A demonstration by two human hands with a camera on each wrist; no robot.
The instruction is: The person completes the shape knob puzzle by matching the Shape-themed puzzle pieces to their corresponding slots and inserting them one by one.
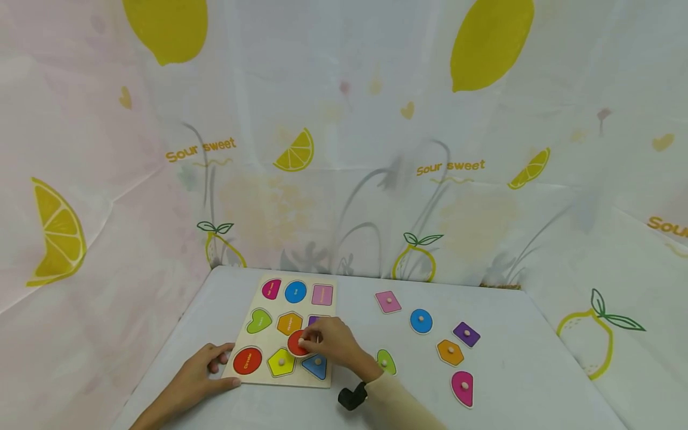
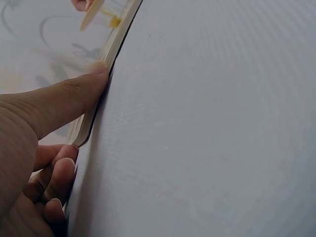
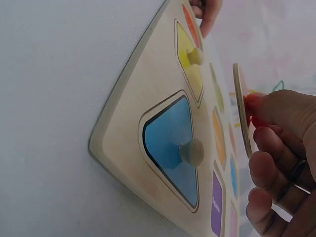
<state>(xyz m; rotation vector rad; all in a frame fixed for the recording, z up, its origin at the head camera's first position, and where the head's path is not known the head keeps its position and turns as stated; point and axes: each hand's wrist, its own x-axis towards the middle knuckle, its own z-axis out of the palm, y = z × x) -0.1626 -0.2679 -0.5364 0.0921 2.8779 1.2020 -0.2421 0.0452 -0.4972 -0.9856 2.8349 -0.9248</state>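
Observation:
A wooden shape puzzle board (image 1: 298, 382) lies on the white table. My left hand (image 1: 201, 373) holds its near left corner, thumb (image 2: 94, 79) against the front edge and fingers at the left side. Between thumb and fingers my right hand (image 1: 335, 340) pinches the knob of a red circle piece (image 1: 293, 346). That disc (image 3: 241, 108) is raised above the board and seen edge-on in the right wrist view. A yellow pentagon piece (image 1: 276, 363) and a blue piece (image 3: 165, 133) sit in their recesses. The red circle recess (image 1: 247, 361) shows at the near left.
Right of the board lie loose knobbed pieces: pink (image 1: 384, 303), blue circle (image 1: 421, 322), purple (image 1: 472, 337), orange hexagon (image 1: 446, 353), green (image 1: 387, 365), magenta half circle (image 1: 461, 388). Beside the right sleeve is a black object (image 1: 350, 398). Lemon-print cloth (image 1: 344, 197) surrounds the table.

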